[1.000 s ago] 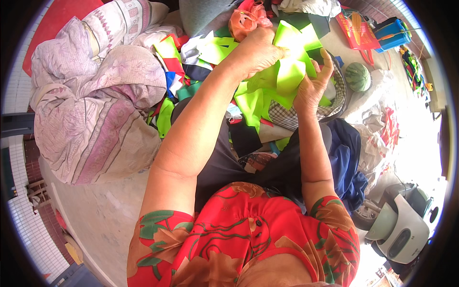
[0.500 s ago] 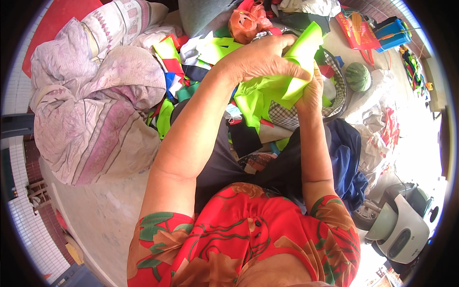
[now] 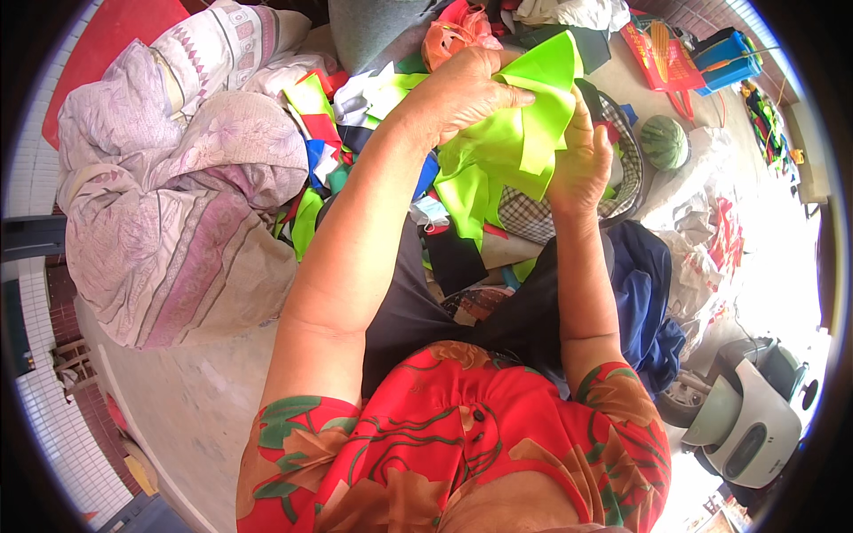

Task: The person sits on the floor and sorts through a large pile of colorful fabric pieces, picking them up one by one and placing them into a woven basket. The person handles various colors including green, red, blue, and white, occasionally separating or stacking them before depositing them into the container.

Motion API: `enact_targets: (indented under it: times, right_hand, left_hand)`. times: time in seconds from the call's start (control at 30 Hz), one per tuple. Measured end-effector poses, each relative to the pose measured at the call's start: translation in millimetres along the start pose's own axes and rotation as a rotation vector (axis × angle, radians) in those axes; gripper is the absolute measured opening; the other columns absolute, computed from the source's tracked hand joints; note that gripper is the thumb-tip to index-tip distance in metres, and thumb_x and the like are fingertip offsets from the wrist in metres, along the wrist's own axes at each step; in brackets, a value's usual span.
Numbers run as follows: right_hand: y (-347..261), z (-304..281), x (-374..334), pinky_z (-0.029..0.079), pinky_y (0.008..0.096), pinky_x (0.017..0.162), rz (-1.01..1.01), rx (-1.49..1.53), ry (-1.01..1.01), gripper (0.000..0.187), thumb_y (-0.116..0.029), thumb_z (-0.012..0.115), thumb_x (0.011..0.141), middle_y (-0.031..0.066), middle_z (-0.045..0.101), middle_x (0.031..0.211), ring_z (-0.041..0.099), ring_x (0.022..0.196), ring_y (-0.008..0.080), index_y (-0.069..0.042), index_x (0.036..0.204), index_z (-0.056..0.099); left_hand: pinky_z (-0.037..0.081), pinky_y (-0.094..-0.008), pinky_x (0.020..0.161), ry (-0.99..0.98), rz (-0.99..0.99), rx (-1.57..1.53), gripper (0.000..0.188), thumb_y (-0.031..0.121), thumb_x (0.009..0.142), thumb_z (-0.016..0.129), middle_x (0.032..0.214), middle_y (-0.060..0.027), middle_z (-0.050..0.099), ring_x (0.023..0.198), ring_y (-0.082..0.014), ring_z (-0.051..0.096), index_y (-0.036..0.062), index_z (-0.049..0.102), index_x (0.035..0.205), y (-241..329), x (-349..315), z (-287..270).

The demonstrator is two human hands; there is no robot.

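Note:
My left hand [image 3: 471, 96] pinches the upper part of a bright yellow-green piece of cloth [image 3: 535, 120], thumb on its near face. The cloth fans out in folds, and a lower part of it hangs down to the heap in front of my lap. Against the cloth's right edge, my right hand [image 3: 582, 169] is open, with its fingers stretched up and partly behind the fabric and its thumb standing away. Below the cloth is a basket with a checked lining [image 3: 524, 216], partly covered. Fabric scraps in several colours surround it, including a black scrap [image 3: 456, 260].
A large bundle wrapped in a pale patterned sheet [image 3: 191, 213] lies on the left. An orange-red plastic bag [image 3: 458, 37] is at the far side. To the right are a watermelon [image 3: 665, 142], a red bag [image 3: 659, 58], white plastic sacks [image 3: 697, 226] and a grey-white machine [image 3: 755, 435].
My right hand has loosened, its thumb moving off the cloth and its fingers extending. My left hand has shifted slightly left, and the cloth's top has spread wider.

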State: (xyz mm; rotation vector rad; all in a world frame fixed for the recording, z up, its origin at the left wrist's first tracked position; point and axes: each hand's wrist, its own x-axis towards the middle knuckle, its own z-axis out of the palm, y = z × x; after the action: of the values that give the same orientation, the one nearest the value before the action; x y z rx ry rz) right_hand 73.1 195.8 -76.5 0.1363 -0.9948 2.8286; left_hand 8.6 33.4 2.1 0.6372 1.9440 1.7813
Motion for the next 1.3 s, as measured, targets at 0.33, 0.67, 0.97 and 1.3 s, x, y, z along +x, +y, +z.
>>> enact_targets:
  times: [0.33,0.67,0.97,1.3]
  right_hand:
    - [0,-34,17,0.047,0.0336,0.092,-0.075,-0.092,0.117,0.036,-0.007,0.054,0.091,0.0126,0.059,0.118,0.058,0.105,0.0201,0.0,0.126,0.049]
    - [-3,-10,12,0.048,0.0334,0.091,0.015,0.134,0.018,0.033,-0.009,0.062,0.087,0.0114,0.057,0.118,0.058,0.106,0.0195,-0.003,0.118,0.051]
    - [15,-11,9,0.052,0.0327,0.083,-0.031,-0.192,0.119,0.036,0.002,0.065,0.081,0.0104,0.064,0.106,0.063,0.093,0.0201,-0.002,0.116,0.055]
    - [-33,-96,48,0.051,0.0301,0.08,-0.43,-0.351,0.402,0.023,0.003,0.061,0.084,0.0088,0.065,0.102,0.063,0.09,0.0188,-0.002,0.107,0.061]
  left_hand:
    - [0.05,-0.0235,0.078,0.003,-0.034,-0.073,0.035,0.021,0.089,0.062,0.099,-0.0055,0.064,0.091,-0.0108,0.06,-0.0017,0.059,0.117,-15,7,-2]
    - [0.045,-0.0215,0.077,0.055,-0.041,0.063,0.034,0.023,0.09,0.061,0.098,-0.0032,0.062,0.087,-0.0085,0.056,-0.003,0.062,0.112,-22,13,-2]
    - [0.046,-0.0257,0.081,-0.015,-0.01,0.268,0.039,0.023,0.085,0.067,0.107,-0.0092,0.06,0.091,-0.015,0.059,-0.0039,0.061,0.112,-23,19,5]
    - [0.044,-0.0215,0.058,0.236,-0.008,0.18,0.029,0.028,0.084,0.067,0.084,-0.0006,0.065,0.069,-0.0077,0.057,0.004,0.066,0.101,-11,7,-8]
